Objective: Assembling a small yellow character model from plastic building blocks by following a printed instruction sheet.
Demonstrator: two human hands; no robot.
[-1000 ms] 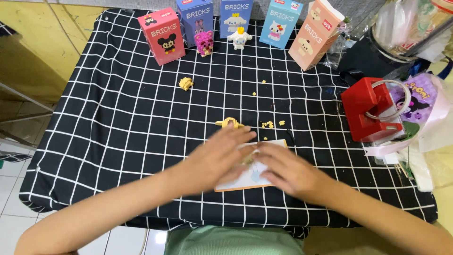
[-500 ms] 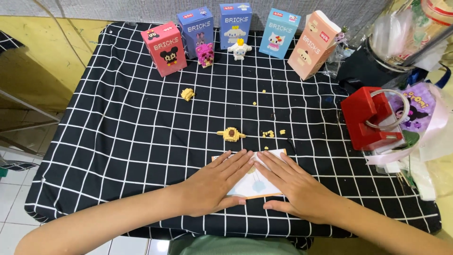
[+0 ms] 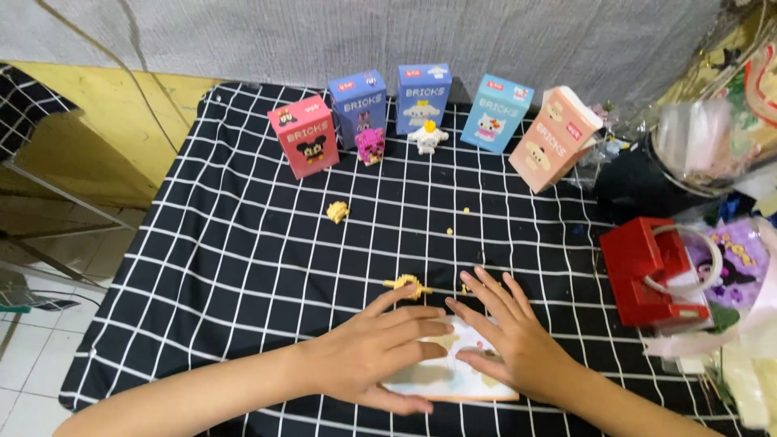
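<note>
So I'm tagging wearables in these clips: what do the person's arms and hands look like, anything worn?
Both forearms are bare as far as the frame shows, with no sleeves visible. The left hand and right hand carry no gloves, and no rings, watch or bracelet can be seen. Fingernails look short and unpainted.

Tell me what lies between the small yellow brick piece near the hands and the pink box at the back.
In the head view, another small yellow brick lump lies on the checked cloth between the yellow piece and the pink box.

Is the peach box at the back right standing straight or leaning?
Leaning. The peach box tilts to one side with its top flap open, while the pink box and light blue box beside it stand upright.
</note>
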